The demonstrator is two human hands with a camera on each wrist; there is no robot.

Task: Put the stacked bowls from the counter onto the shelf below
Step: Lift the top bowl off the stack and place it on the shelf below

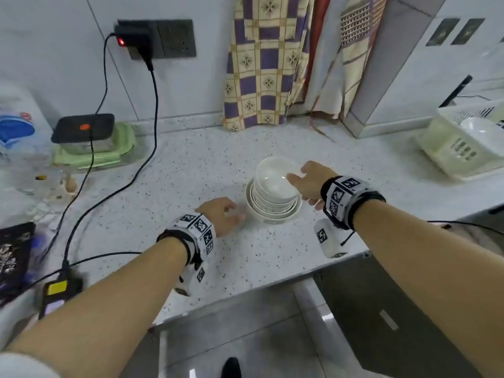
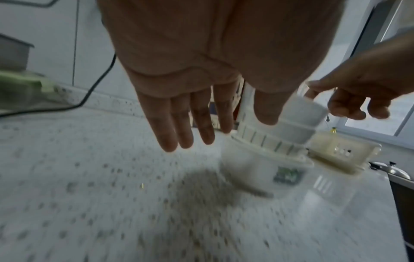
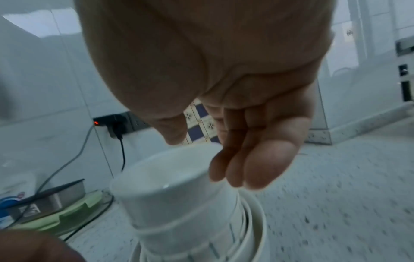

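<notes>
A stack of several white bowls (image 1: 272, 195) stands on the speckled counter (image 1: 191, 173), the widest bowl at the bottom. My right hand (image 1: 300, 181) is at the top bowl's right rim, thumb over the rim and fingers loosely bent beside the outer wall; no firm hold shows. In the right wrist view the right hand (image 3: 215, 156) hovers right at the stack of bowls (image 3: 179, 195). My left hand (image 1: 226, 214) lies low on the counter just left of the stack, fingers straight. The left wrist view shows the left hand (image 2: 224, 124) spread beside the bowls (image 2: 268, 147).
Black cables (image 1: 152, 110) run from a wall socket across the counter's left side. Green-lidded containers (image 1: 92, 143) sit back left, a cream plastic basket (image 1: 461, 148) back right. A patterned cloth (image 1: 264, 64) hangs behind. Grey steel surfaces (image 1: 245, 323) show below the counter's front edge.
</notes>
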